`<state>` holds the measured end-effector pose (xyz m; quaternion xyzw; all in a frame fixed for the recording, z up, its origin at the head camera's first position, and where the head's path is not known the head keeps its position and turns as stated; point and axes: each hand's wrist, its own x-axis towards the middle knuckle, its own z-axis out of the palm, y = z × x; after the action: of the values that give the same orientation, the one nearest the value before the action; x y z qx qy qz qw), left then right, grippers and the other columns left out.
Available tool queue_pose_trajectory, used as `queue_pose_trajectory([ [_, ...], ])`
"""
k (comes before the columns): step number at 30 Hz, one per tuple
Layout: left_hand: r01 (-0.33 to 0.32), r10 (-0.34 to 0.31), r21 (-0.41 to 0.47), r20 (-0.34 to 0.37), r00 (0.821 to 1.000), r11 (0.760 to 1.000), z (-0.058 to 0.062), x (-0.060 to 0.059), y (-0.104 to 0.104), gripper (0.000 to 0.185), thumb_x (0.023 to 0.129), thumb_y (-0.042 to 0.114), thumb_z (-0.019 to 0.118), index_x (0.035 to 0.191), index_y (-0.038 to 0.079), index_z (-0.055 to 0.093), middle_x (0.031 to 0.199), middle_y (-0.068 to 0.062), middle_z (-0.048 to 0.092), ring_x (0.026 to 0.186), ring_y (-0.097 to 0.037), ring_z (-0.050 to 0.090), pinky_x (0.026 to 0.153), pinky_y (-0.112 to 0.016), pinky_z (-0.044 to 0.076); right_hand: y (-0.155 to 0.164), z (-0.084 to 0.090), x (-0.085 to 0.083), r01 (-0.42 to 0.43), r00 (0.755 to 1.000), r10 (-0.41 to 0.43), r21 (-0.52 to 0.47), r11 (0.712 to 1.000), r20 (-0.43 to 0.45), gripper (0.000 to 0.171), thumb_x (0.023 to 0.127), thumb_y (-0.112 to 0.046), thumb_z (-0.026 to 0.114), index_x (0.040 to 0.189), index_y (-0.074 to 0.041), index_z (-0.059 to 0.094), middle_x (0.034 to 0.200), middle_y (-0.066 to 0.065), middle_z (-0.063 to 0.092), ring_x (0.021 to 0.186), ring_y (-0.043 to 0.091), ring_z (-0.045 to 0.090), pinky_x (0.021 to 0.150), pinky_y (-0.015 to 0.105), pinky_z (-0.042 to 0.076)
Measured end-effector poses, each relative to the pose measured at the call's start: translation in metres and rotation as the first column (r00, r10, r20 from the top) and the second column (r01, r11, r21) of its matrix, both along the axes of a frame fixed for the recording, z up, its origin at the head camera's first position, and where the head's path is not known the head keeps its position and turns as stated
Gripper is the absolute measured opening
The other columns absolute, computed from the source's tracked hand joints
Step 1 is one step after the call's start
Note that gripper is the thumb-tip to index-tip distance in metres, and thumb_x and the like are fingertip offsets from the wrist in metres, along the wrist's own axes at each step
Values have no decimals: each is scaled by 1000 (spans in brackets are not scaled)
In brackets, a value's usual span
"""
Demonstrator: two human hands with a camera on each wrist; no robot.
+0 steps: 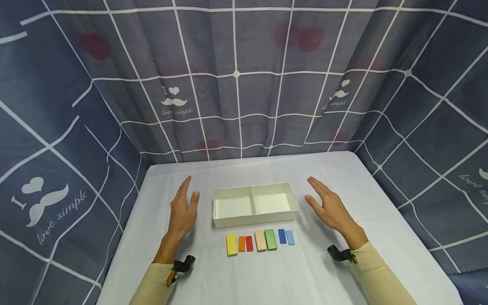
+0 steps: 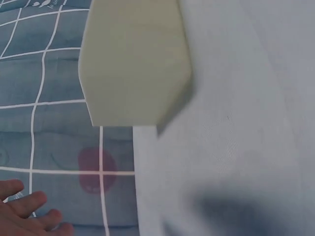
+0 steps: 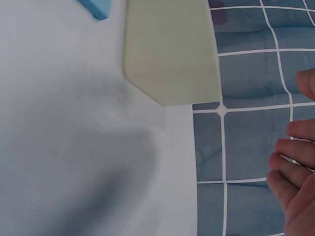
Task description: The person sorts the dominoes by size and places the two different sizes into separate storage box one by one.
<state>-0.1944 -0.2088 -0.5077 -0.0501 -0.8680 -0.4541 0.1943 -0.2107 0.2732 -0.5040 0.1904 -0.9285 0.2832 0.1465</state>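
A cream tray point(image 1: 254, 220) with two compartments lies on the white table, between the two hands. My left hand point(image 1: 184, 215) is to the tray's left, fingers straight and thumb apart, holding nothing. On the other side, my right hand point(image 1: 331, 208) is likewise extended with nothing in it. In front of the tray is a row of coloured blocks: yellow point(image 1: 231, 245), orange point(image 1: 242, 244), red point(image 1: 249, 243), beige point(image 1: 261, 240), green point(image 1: 270, 239), dark blue point(image 1: 282, 236) and light blue point(image 1: 290, 237). Both wrist views show an end wall of the tray and some fingertips.
A white cloth covers the table point(image 1: 259, 279). Dark grid-patterned curtains point(image 1: 213, 97) stand behind it and on both sides. A small black device is strapped to each wrist, near the tan sleeves point(image 1: 381, 271).
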Motion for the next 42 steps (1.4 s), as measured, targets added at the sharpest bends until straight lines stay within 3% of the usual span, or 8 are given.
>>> queue_pose_trajectory([
  [10, 56, -52, 146, -32, 998, 988, -2, -5, 17, 58, 119, 25, 40, 173, 7, 31, 182, -14, 25, 169, -36, 22, 134, -64, 25, 2, 5, 11, -6, 1000, 6, -37, 999, 6, 70, 101, -32, 82, 161, -6, 55, 161, 17, 60, 144, 44, 60, 117, 65, 49],
  [20, 81, -92, 297, 25, 995, 952, -17, -9, 28, 57, 120, 29, 34, 174, 15, 30, 182, -9, 26, 167, -37, 26, 134, -64, 23, 5, 2, 24, -27, 999, 25, -55, 998, -33, 69, 90, -29, 94, 151, -11, 67, 148, 9, 72, 133, 35, 71, 108, 54, 56],
  [26, 118, -144, 355, 48, 988, 928, -28, -11, 35, 57, 119, 28, 32, 174, 12, 30, 182, -9, 25, 170, -34, 17, 138, -63, 14, 5, 1, 30, -37, 999, 36, -50, 998, -38, 65, 86, -28, 97, 144, -12, 73, 140, 6, 76, 127, 31, 75, 107, 27, 57],
  [29, 137, -174, 388, 62, 983, 912, -33, -12, 39, 57, 119, 26, 30, 174, 9, 30, 183, -10, 24, 171, -34, 15, 138, -62, 12, 3, -1, 34, -63, 998, 61, -77, 995, -25, 63, 84, -24, 98, 142, -13, 75, 138, 4, 78, 125, 31, 76, 106, 11, 49],
  [33, 157, -223, 452, 98, 970, 878, -39, -12, 45, 57, 119, 24, 25, 175, 11, 27, 184, -8, 21, 172, -32, 11, 139, -60, 11, 1, -5, 37, -103, 995, 104, -112, 988, 2, 62, 82, -18, 98, 140, -15, 77, 137, -1, 78, 125, 29, 76, 105, 2, 42],
  [36, 155, -241, 480, 123, 963, 864, -43, -10, 50, 57, 119, 24, 24, 175, 13, 27, 184, -7, 20, 172, -32, 10, 139, -59, 10, -1, -9, 40, -123, 992, 126, -116, 986, 20, 62, 81, -15, 99, 139, -15, 77, 137, -3, 78, 125, 28, 76, 105, 4, 44],
  [42, 142, -248, 495, 156, 956, 857, -51, -9, 56, 57, 121, 32, 22, 175, 16, 27, 184, -8, 21, 171, -34, 12, 139, -60, 9, -7, -18, 45, -148, 986, 157, -122, 981, 65, 60, 81, -15, 99, 137, -15, 78, 136, -5, 78, 124, 24, 76, 104, 12, 53],
])
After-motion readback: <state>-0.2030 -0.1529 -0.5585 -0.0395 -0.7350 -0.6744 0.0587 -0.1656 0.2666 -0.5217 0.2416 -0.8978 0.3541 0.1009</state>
